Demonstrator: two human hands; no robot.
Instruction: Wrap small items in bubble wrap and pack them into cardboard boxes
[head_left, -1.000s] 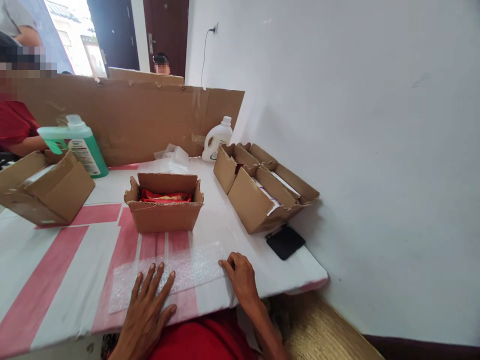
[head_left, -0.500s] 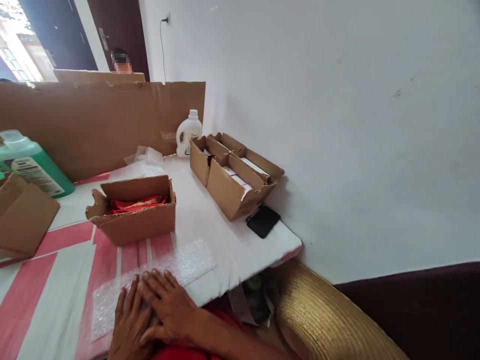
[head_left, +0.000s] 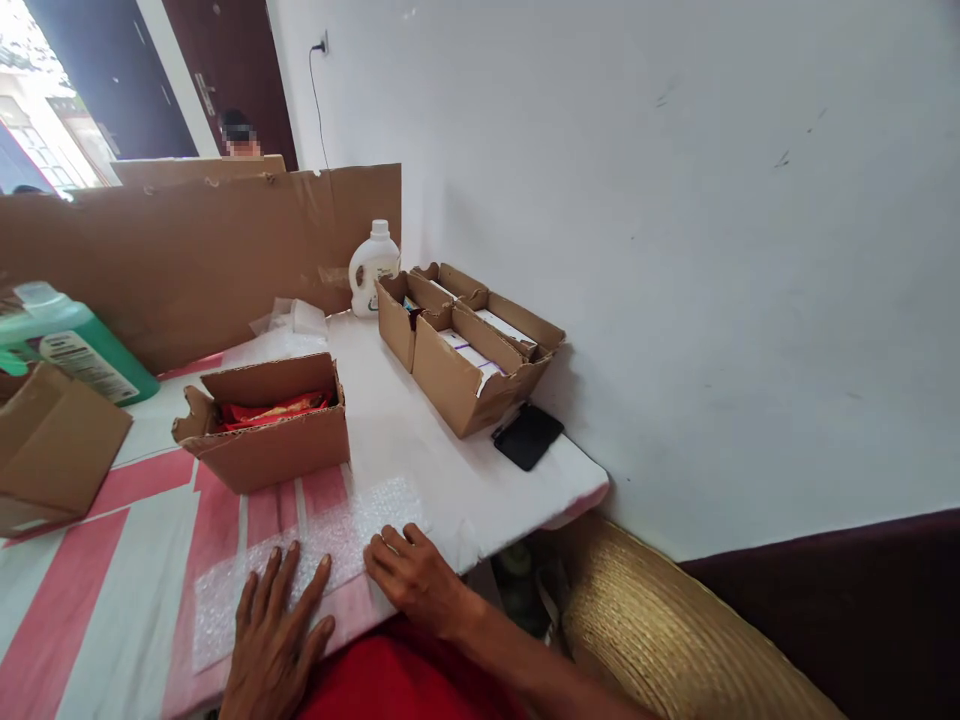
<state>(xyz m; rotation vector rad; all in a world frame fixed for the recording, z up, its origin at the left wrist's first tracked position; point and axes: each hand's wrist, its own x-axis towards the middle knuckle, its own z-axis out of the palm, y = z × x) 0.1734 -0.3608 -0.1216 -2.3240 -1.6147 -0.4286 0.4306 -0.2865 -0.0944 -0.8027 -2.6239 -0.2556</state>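
Observation:
A flat sheet of clear bubble wrap [head_left: 330,545] lies along the near edge of the table. My left hand [head_left: 274,625] rests palm down across its left part, fingers spread. Farther right, my right hand [head_left: 412,570] has its fingers curled together at the sheet's near edge; the fingertips are partly hidden. Just beyond the sheet stands an open cardboard box [head_left: 281,450] holding red packets [head_left: 274,412].
Several joined cardboard boxes [head_left: 457,390] with white packs stand by the wall, beside a black flat case [head_left: 527,437]. A white jug [head_left: 373,270], a green liquid bottle [head_left: 90,345] and another cardboard box [head_left: 60,450] are around. A cardboard panel [head_left: 187,245] closes the back.
My right hand has moved off my left hand, rightward along the bubble wrap, and its fingers have curled. My left hand stays on the sheet with its fingers more spread.

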